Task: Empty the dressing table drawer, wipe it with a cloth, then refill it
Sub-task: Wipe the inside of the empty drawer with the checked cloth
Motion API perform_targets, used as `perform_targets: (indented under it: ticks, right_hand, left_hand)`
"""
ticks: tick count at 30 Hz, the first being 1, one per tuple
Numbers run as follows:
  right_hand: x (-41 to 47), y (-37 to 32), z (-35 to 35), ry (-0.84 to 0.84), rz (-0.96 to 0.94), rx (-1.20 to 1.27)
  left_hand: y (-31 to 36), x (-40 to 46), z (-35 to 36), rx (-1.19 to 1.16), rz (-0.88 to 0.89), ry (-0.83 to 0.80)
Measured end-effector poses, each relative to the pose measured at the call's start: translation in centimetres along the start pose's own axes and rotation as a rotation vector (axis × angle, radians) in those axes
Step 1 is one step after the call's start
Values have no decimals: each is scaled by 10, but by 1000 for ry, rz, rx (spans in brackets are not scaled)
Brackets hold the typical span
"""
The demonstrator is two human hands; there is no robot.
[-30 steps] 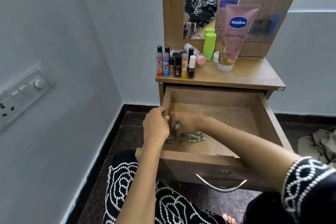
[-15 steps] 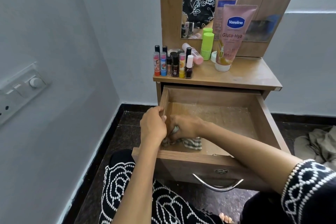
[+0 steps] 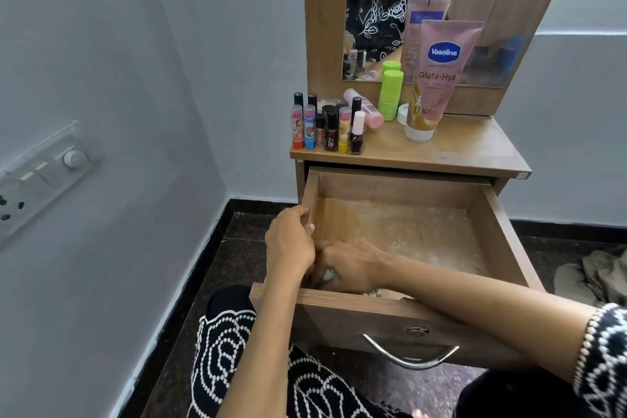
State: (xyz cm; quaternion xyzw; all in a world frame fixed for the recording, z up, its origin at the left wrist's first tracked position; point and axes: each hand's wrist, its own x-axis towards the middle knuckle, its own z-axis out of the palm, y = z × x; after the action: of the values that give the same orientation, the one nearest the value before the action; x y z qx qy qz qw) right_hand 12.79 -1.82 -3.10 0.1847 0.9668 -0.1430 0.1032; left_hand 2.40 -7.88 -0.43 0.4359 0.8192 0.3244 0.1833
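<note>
Down inside the drawer (image 3: 400,231), at its near-left corner, my right hand (image 3: 349,265) fingers clutch the cloth (image 3: 371,292); my left hand (image 3: 288,241) fingers grip the drawer's left wall.

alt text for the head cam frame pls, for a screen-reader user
A seated person wipes the front left corner of an open, emptied wooden drawer: the right hand presses a mostly hidden cloth while the left hand grips the drawer's left wall. Small cosmetic bottles and a pink Vaseline tube stand on the tabletop before a mirror.

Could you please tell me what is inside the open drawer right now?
The right hand presses a cloth into the drawer's near-left corner; the front panel hides most of the cloth.
</note>
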Motion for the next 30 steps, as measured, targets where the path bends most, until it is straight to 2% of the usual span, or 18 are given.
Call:
perform_targets:
  ticks: [7,16,22,27,30]
  right_hand:
    - [24,34,-16,248,271,-153]
    - [57,44,-19,278,529,-301]
    - [61,45,-8,611,543,-125]
    - [56,48,-8,473,481,-179]
    - [54,45,-3,350,504,-309]
  left_hand:
    - [0,-1,0,11,5,-10]
    - [-1,0,1,10,33,3]
    - [-1,-1,1,3,28,4]
    - [-2,1,1,4,28,1]
    - [-3,2,1,15,33,-2]
